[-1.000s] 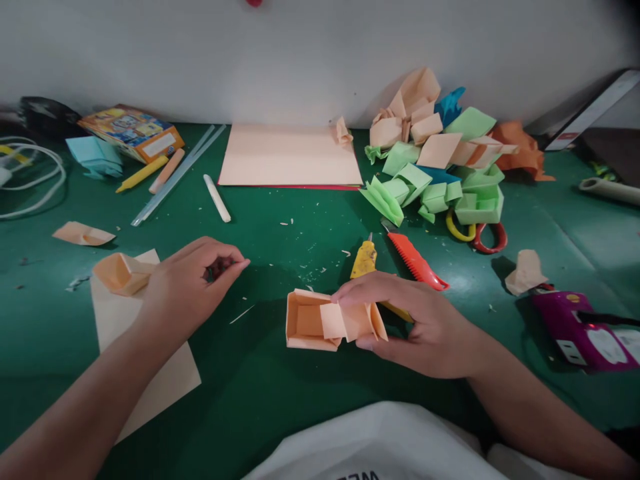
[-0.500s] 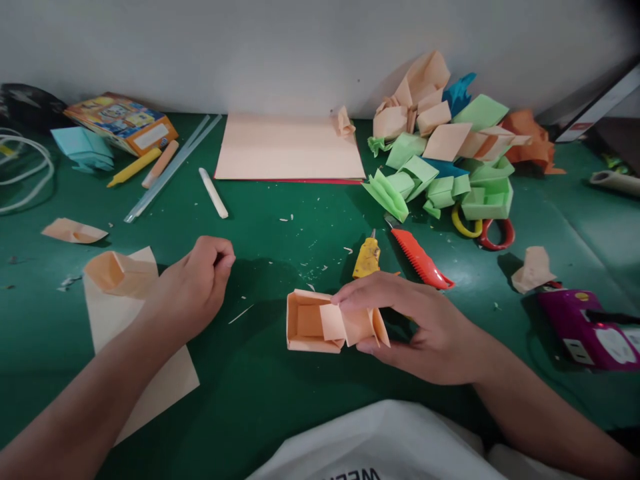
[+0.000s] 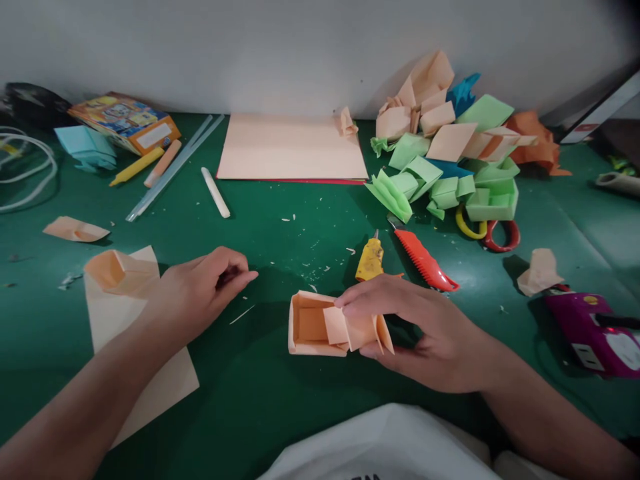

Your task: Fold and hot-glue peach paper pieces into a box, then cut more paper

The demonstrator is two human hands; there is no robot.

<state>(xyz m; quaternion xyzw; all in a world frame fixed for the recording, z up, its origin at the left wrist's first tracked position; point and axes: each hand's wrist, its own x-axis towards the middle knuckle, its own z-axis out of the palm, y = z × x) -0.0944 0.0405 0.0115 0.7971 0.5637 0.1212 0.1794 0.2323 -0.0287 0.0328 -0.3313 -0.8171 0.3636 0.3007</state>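
Since the earlier frame, the forefinger of the left grip [image 3: 200,293] has been unfolded from a closed fist and is now pointed rightward. Its tip is pressed against the thumb, and whether anything small is pinched there cannot be told. The peach paper box [image 3: 313,327] has been kept almost where it was, low over the green counter [image 3: 280,400] in front of the body. Its right end is pinched by the right grip [image 3: 425,330], with the forefinger laid over the folded flaps and the thumb tucked beneath. The box's long axis is set left to right, with the open side turned upward. The box is placed to the right of the left grip and apart from it, with its free left end turned toward that grip. A yellow cutter [image 3: 370,260] is seen just behind the box.
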